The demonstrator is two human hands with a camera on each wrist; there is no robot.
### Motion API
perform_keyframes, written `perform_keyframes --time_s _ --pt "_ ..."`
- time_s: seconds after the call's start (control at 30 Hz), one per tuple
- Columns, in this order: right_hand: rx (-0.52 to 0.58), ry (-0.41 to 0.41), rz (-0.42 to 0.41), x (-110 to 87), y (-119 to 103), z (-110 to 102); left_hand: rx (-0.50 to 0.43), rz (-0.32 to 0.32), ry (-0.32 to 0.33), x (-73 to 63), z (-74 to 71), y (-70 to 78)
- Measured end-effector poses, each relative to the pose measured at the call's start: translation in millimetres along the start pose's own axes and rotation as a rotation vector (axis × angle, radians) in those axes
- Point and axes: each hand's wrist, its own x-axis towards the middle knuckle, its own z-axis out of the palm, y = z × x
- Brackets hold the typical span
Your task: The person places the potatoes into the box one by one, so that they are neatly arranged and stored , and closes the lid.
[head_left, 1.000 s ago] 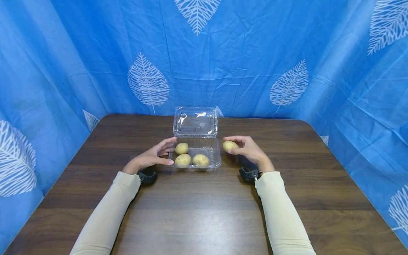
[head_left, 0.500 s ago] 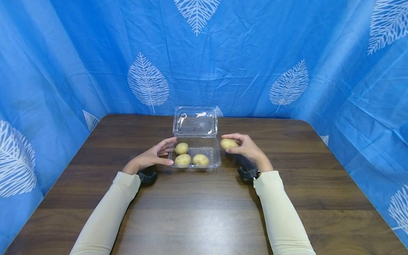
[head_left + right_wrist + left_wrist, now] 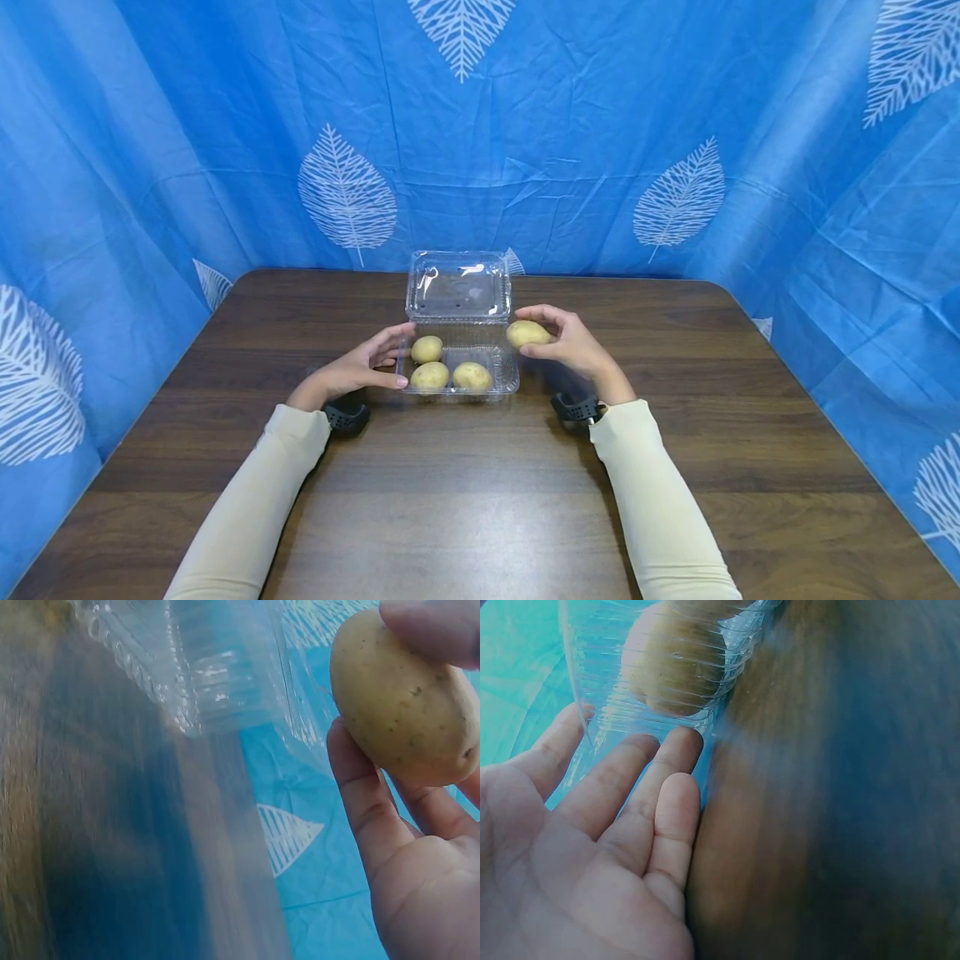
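Observation:
A clear plastic clamshell box [image 3: 491,360] stands on the table with its lid [image 3: 459,287] raised at the back. Inside lie a potato [image 3: 427,348] at the back left, another potato [image 3: 430,376] in the front left corner and a third potato [image 3: 472,377] along the front. My left hand [image 3: 360,367] rests against the box's left wall, fingers nearly straight; in the left wrist view their fingertips [image 3: 681,742] meet the ribbed plastic. Thumb and fingers of my right hand [image 3: 573,343] grip a yellow potato [image 3: 405,701], held up at the box's right rim.
The dark wooden table [image 3: 450,500] extends around the box on all sides. A blue curtain [image 3: 525,125] with white leaf prints hangs behind the table. Black bands [image 3: 347,417] sit at both wrists.
My right hand has moved left and slightly up with its potato, from beside the box to its right rim. The left hand, the box and the potatoes inside have stayed put.

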Motion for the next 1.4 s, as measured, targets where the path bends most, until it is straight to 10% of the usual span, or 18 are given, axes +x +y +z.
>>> perform_keyframes --time_s 1.4 --pt "0.028 0.070 -0.032 11.2 -4 42 0.009 -0.003 0.004 1.0 -0.9 -2.5"
